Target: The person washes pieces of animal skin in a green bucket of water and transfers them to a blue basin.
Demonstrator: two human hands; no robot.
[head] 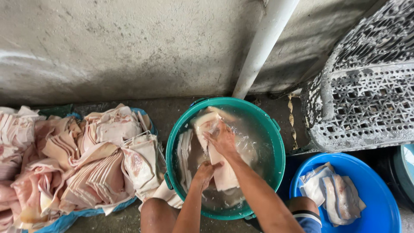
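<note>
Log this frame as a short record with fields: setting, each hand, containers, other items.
setting: concrete floor by a grey wall, white pipe behind
left hand: gripping the lower end of a pale meat slab in water
right hand: pressed flat on the slab's upper part
green tub: holds cloudy water and more slabs
blue basin: a few slabs inside
pile of folded slabs: on a blue sheet at the left
grey lattice crate: at the right
</note>
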